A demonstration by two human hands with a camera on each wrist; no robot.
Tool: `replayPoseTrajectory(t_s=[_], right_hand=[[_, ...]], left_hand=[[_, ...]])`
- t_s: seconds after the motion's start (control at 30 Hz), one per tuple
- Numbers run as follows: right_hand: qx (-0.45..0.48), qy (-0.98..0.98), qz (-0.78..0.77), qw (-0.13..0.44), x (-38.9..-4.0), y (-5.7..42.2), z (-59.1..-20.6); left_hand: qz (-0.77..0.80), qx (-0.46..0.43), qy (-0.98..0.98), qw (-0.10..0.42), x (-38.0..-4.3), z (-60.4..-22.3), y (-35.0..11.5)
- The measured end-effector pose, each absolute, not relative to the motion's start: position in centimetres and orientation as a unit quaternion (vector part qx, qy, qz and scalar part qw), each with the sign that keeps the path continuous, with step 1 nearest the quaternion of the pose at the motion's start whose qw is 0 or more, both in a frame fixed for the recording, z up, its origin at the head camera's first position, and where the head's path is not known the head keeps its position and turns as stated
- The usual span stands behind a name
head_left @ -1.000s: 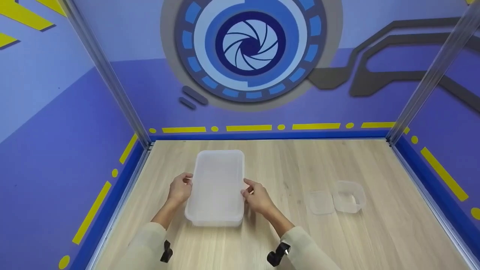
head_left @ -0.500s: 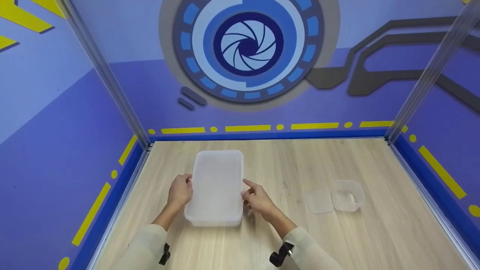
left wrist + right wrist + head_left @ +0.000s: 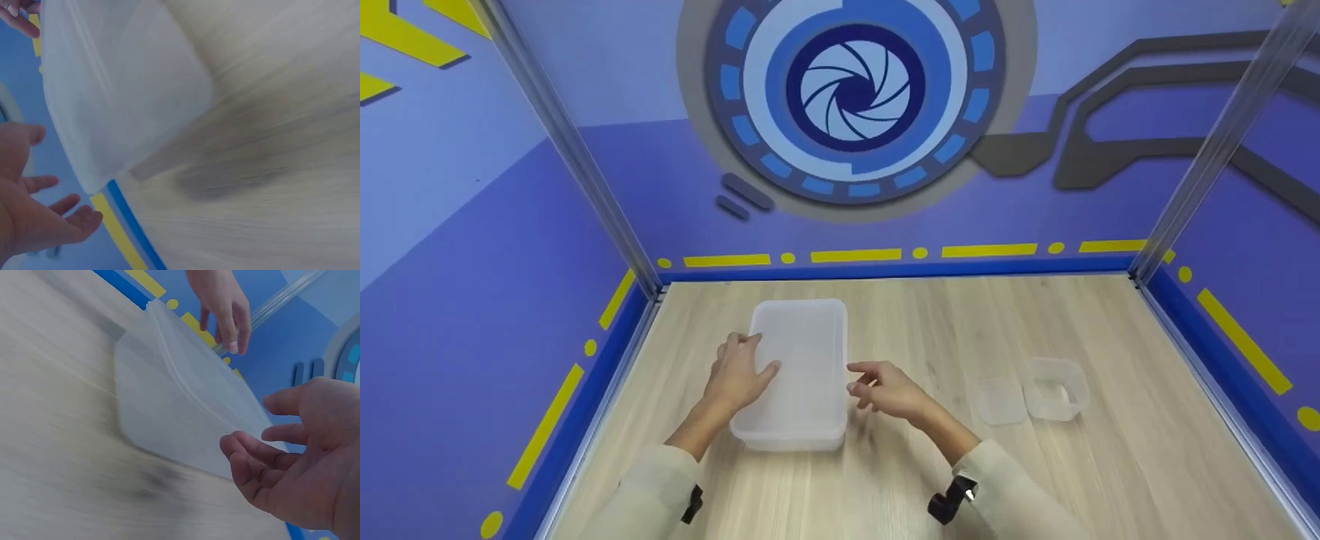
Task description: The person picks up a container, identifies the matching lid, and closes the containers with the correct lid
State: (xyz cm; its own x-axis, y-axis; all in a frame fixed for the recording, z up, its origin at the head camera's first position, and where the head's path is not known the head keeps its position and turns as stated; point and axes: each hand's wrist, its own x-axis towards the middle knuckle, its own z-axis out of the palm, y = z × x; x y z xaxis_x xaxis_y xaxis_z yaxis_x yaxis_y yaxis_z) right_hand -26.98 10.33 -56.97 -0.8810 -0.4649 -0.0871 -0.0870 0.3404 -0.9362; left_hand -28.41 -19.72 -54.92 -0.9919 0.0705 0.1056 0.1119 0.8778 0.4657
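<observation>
A large rectangular translucent plastic box (image 3: 799,382) with its lid on stands on the left half of the table. My left hand (image 3: 740,371) hovers over its left edge with fingers spread, and the left wrist view shows this hand (image 3: 39,208) apart from the box. Beside the right edge is my right hand (image 3: 892,390), fingers loosely bent and gripping nothing. In the right wrist view the fingertips of that hand (image 3: 298,467) overlap the box's rim; whether they touch it I cannot tell.
To the right, a small clear square container (image 3: 1054,394) sits upright with its top uncovered. Next to it lies a small clear square lid (image 3: 1000,401) flat on the wooden table (image 3: 1170,465). Printed panels (image 3: 885,232) enclose the table at the back and both sides.
My left hand has come off the box's left side and risen over its lid, fingers spreading. My right hand has drawn slightly to the right, away from the edge. The box stays put.
</observation>
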Motion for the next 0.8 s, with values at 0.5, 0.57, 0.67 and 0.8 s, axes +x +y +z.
replayPoseTrajectory(t_s=[0.5,0.57,0.67,0.8], right_hand=[[-0.339,0.853,-0.381,0.115,-27.3,14.6,-50.8],[-0.349,0.857,-0.366,0.104,-27.2,15.2,-50.0],[-0.354,0.863,-0.351,0.08,-27.0,16.1,-49.1],[-0.353,0.871,-0.338,0.039,-27.1,17.1,-48.6]], left_hand=[[-0.167,-0.199,-0.965,-0.019,-28.2,-50.5,-15.7],[-0.159,-0.209,-0.965,-0.009,-28.4,-50.0,-15.3],[-0.15,-0.22,-0.964,0.008,-28.8,-49.3,-14.6],[-0.14,-0.226,-0.964,0.025,-29.4,-48.5,-13.7]])
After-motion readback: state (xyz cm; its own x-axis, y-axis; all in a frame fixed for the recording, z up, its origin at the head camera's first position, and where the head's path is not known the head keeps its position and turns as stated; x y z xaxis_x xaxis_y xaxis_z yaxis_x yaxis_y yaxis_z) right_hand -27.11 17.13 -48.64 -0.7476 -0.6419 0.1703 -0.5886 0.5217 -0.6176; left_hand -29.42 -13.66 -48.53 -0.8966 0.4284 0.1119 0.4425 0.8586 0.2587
